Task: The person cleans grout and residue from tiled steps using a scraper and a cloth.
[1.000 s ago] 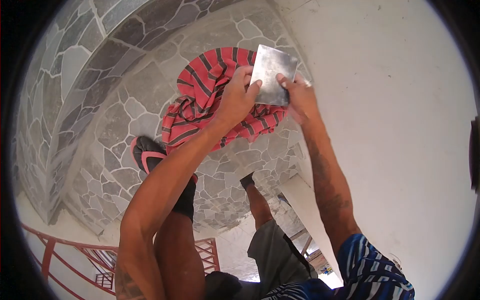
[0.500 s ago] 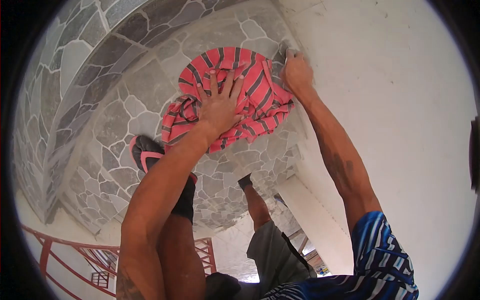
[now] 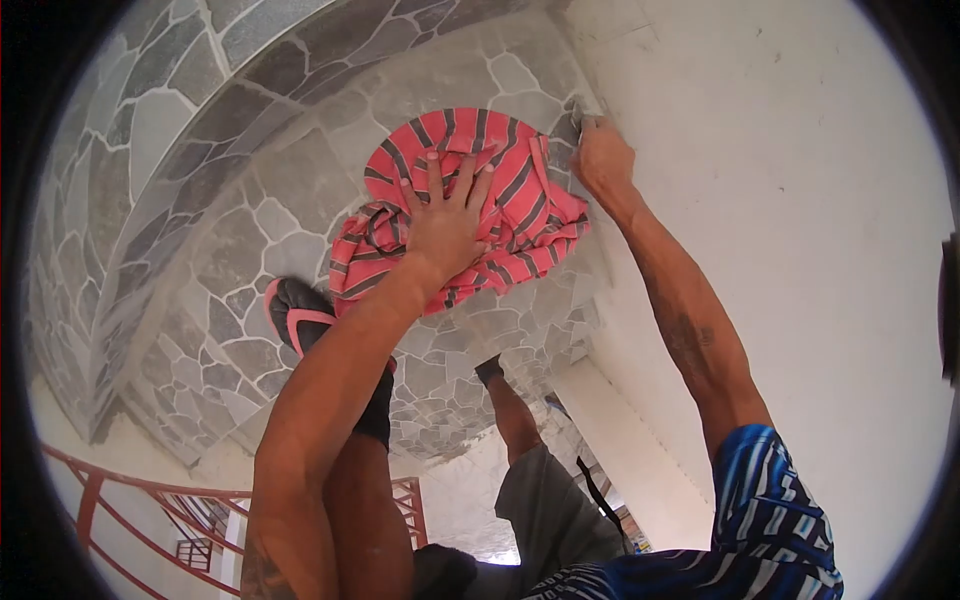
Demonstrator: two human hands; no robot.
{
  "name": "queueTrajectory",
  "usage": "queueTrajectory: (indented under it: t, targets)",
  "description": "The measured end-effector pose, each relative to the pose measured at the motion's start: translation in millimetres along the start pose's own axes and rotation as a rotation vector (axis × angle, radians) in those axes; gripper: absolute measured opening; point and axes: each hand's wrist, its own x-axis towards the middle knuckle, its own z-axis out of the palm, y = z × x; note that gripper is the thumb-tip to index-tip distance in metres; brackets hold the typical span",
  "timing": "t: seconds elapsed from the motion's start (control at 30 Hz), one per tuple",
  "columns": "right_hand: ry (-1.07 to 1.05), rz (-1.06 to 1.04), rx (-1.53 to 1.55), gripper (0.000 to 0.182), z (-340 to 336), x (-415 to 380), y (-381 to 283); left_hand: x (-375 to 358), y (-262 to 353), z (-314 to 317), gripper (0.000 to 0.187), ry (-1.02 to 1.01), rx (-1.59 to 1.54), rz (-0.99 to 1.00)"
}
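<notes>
While resting the left hand [image 3: 445, 225], spread flat, on a red striped cloth [image 3: 518, 180], got the right hand [image 3: 605, 160] curled apart from it, just beside the wall [image 3: 780, 250]. Can't tell if clamped on anything, tbh. Also see a sandal [image 3: 300, 318] down-left of the left hand.

From my remote post I make out a building's stairway or landing, given the irregular grey flagstone floor [image 3: 300, 165], curved stone-clad step [image 3: 205, 150], off-white plastered wall [image 3: 780, 250] and red-brown metal railing [image 3: 88, 505].
</notes>
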Motion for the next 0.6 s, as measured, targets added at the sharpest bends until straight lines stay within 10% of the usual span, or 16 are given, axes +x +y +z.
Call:
queueTrajectory:
  t: [0.6]
  targets:
    - [0.009, 0.053, 0.002, 0.035, 4, 12, -2, -4, 3, 3, 0.112, -0.007, -0.041, 0.004]
